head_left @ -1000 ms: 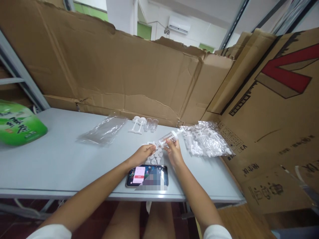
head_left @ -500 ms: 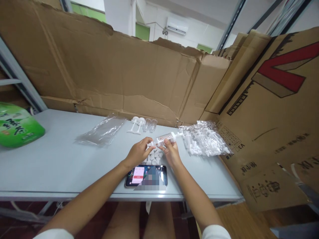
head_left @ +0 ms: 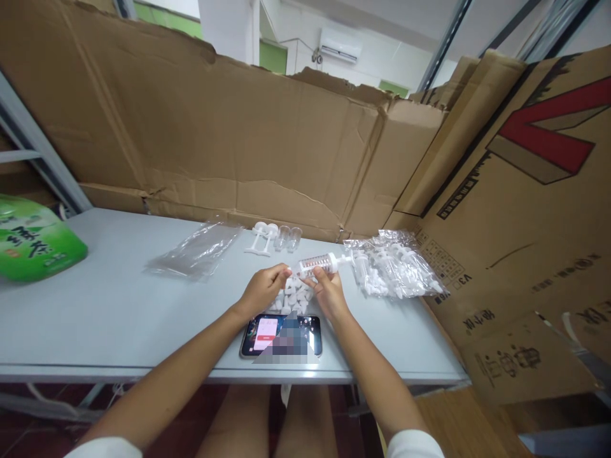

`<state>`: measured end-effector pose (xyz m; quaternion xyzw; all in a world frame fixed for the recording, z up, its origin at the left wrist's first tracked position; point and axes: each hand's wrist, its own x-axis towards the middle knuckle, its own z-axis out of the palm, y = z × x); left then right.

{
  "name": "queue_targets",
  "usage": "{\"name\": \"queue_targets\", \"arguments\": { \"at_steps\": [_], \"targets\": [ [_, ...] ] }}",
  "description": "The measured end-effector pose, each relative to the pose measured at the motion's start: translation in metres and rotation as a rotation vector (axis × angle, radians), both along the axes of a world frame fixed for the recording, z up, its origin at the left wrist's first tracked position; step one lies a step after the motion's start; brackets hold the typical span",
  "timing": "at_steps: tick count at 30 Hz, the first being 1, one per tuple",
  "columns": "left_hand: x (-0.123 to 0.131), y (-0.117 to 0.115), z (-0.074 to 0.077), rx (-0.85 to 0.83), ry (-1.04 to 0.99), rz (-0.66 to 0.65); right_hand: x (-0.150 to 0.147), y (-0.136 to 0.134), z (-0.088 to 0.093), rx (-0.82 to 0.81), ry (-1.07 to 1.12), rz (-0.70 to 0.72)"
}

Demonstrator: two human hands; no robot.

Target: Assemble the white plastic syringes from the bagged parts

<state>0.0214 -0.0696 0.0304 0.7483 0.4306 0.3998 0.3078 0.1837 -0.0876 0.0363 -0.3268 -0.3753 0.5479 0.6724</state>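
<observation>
A clear, ribbed plastic syringe (head_left: 316, 263) with a white collar lies in my right hand (head_left: 330, 296), whose fingers are closed around its barrel above the table. Its white plunger (head_left: 342, 259) sticks out to the right. My left hand (head_left: 265, 287) is beside the syringe's front end with thumb and fingers pinched together. A bit of a small white tip shows at those fingertips, mostly hidden by them. Below the hands is a heap of small white plastic pieces (head_left: 294, 296).
A phone (head_left: 248, 343) with a lit screen lies near the table's front edge. Behind are white plungers (head_left: 261, 240) and clear barrels (head_left: 288, 238). A flat clear bag (head_left: 193, 251) lies left, a filled bag (head_left: 394, 267) right. A green bottle (head_left: 42, 245) and cardboard walls (head_left: 262, 140) flank the table.
My left hand has drawn slightly away from the syringe's front end, and its fingers have curled in more tightly. The right hand keeps the syringe in nearly the same place.
</observation>
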Motion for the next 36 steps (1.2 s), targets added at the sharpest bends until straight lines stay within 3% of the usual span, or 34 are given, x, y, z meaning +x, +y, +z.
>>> {"name": "queue_targets", "arguments": {
  "at_steps": [6,11,14,20,22,24,32,36],
  "targets": [
    [-0.0002,-0.0004,-0.0013,0.305,0.192,0.126,0.0003,0.0014,-0.0016,-0.022,0.005,0.007],
    [-0.0003,-0.0014,-0.0022,0.325,0.281,0.128,-0.0005,0.0020,-0.0019,-0.036,0.000,0.010],
    [0.0007,-0.0026,-0.0033,0.207,0.259,0.083,0.0001,0.0013,-0.0010,-0.022,-0.004,0.007],
    [0.0034,0.0026,-0.0074,-0.290,-0.135,-0.171,0.0010,-0.0010,0.0018,-0.016,-0.032,-0.023],
    [0.0034,0.0043,-0.0076,-0.365,-0.169,-0.216,0.0006,-0.0014,0.0022,-0.008,-0.039,-0.027],
    [0.0033,0.0040,-0.0067,-0.317,-0.147,-0.182,0.0000,-0.0016,0.0024,0.001,-0.033,-0.035],
    [0.0022,-0.0011,-0.0029,0.201,0.132,0.075,-0.0006,-0.0033,0.0046,-0.056,0.016,-0.022],
    [0.0000,-0.0008,0.0000,0.305,0.244,0.126,0.0000,-0.0027,0.0037,-0.120,0.008,-0.001]
  ]
}}
